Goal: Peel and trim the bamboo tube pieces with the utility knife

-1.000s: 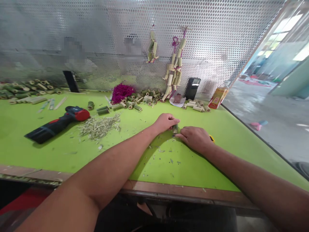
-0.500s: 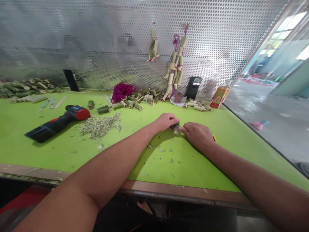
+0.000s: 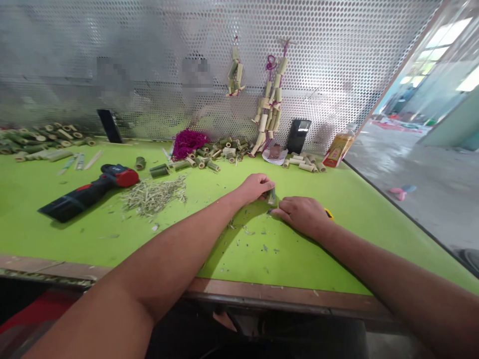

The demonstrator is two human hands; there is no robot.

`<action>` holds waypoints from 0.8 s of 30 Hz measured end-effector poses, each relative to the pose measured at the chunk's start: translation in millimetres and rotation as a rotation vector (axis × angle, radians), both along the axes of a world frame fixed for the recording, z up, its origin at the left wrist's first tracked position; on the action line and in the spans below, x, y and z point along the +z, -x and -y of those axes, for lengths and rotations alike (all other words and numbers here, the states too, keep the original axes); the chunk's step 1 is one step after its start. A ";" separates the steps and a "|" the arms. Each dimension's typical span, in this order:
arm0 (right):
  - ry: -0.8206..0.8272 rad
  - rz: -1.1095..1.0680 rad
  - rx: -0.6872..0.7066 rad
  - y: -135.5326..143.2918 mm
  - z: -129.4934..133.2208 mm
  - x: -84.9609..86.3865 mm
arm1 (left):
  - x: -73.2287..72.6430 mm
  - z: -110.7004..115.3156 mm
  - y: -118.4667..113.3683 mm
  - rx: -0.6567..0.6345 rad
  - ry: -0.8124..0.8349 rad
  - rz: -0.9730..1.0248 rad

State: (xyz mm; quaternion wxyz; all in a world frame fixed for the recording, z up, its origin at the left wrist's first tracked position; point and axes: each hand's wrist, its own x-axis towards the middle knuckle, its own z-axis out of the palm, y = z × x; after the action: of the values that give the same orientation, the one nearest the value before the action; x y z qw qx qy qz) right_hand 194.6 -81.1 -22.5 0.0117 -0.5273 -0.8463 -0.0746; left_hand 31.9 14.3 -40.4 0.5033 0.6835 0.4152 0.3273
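My left hand (image 3: 257,187) is closed around the top of a short green bamboo piece (image 3: 271,196), which stands upright or nearly so on the table. To its right and slightly nearer me, my right hand (image 3: 302,214) is closed on a utility knife (image 3: 329,214). The knife's yellow end shows behind the palm, and its dark blade tip pokes out by the thumb, just below the bamboo and apart from it. The rest of the knife is hidden in the fist. Small bark shavings (image 3: 265,248) lie scattered on the green table (image 3: 299,269) below both hands.
A black-and-red cordless tool (image 3: 90,192) lies left, beside a heap of shavings (image 3: 155,194). Behind are cut bamboo pieces (image 3: 228,149), purple string (image 3: 189,143), a black phone-like device (image 3: 298,135) and a bottle (image 3: 339,148). Strung bamboo (image 3: 270,99) hangs on the perforated metal panel (image 3: 149,30).
My right hand with the knife has moved down toward me, so the blade has come away from the bamboo piece. My left hand keeps its hold, and more of the bamboo shows.
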 end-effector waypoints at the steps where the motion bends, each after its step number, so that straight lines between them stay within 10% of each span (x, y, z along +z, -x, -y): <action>1: -0.017 -0.011 -0.017 -0.2 0.8 -0.7 | 0.0 -0.1 0.1 -0.009 -0.003 0.000; 8: -0.111 -0.073 -0.256 -5.0 -9.8 -2.6 | 1.6 4.3 -1.1 -0.020 -0.048 -0.011; 24: -0.009 -0.040 -0.162 -3.9 -9.2 1.3 | 0.1 3.5 -0.5 -0.035 -0.086 -0.038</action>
State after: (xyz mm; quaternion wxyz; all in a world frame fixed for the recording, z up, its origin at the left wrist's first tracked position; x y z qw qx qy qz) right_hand 198.5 -72.0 -21.3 0.0249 -0.5954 -0.8001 -0.0686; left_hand 32.4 10.8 -40.2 0.4711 0.7179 0.3981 0.3228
